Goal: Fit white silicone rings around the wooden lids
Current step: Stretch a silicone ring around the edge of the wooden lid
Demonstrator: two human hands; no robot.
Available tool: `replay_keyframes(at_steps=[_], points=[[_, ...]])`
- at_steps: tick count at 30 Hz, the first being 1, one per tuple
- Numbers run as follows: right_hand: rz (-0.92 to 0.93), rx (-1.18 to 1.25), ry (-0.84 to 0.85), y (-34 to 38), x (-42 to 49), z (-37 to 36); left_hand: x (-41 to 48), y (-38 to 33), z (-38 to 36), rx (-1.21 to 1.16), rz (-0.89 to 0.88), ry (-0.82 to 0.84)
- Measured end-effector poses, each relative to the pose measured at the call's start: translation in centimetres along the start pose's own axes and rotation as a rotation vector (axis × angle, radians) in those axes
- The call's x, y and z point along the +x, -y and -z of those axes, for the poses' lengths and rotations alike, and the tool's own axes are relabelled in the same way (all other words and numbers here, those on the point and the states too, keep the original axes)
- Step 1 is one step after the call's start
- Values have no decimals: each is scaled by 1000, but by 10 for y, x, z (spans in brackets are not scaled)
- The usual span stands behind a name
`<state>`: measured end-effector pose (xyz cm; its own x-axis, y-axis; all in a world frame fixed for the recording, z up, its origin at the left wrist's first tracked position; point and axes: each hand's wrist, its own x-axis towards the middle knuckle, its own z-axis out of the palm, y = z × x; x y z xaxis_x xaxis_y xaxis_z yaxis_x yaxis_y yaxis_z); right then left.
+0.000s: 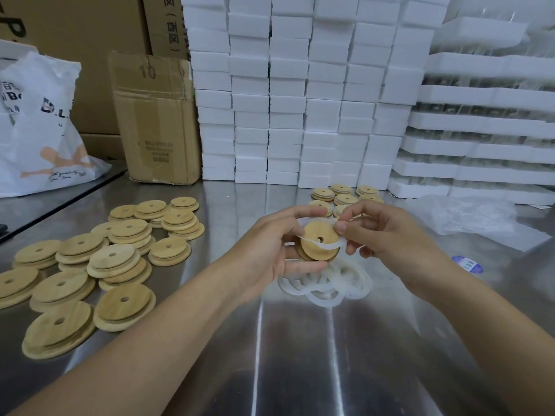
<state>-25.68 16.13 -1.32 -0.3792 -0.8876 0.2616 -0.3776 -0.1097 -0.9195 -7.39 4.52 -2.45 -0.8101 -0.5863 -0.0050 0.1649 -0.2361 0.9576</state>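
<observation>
Wooden lid point(318, 240), round with a small centre hole, held above the steel table point(228, 340), tilted toward the camera. Cupped in the left hand point(274, 244), fingers curled behind its rim from the 9 o'clock side. White silicone ring point(326, 244) draped slackly across the lid's face, not yet seated: one loop up near 12 o'clock, one strand sagging across the lower half toward 4 o'clock. Pinched at 2 o'clock between thumb and forefinger of the right hand point(380, 232).

To do this well: anchor the ring on the rim at one point under the left thumb, then stretch it with the right hand and walk it round clockwise, keeping the band flat. Likely fault: a twist, or the anchored side popping off.

Spare rings point(326, 285) heaped on the table at 6 o'clock, just below the hands. Bare lids point(99, 265) spread at 9 o'clock; small lid stacks point(342, 196) at 12 o'clock, whether ringed cannot tell.
</observation>
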Motion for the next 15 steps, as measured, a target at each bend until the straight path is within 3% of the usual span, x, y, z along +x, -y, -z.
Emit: replay_keyframes(at_steps=[15], points=[[-52, -6, 52, 8, -2, 1, 1, 5, -4, -8, -154, -142]])
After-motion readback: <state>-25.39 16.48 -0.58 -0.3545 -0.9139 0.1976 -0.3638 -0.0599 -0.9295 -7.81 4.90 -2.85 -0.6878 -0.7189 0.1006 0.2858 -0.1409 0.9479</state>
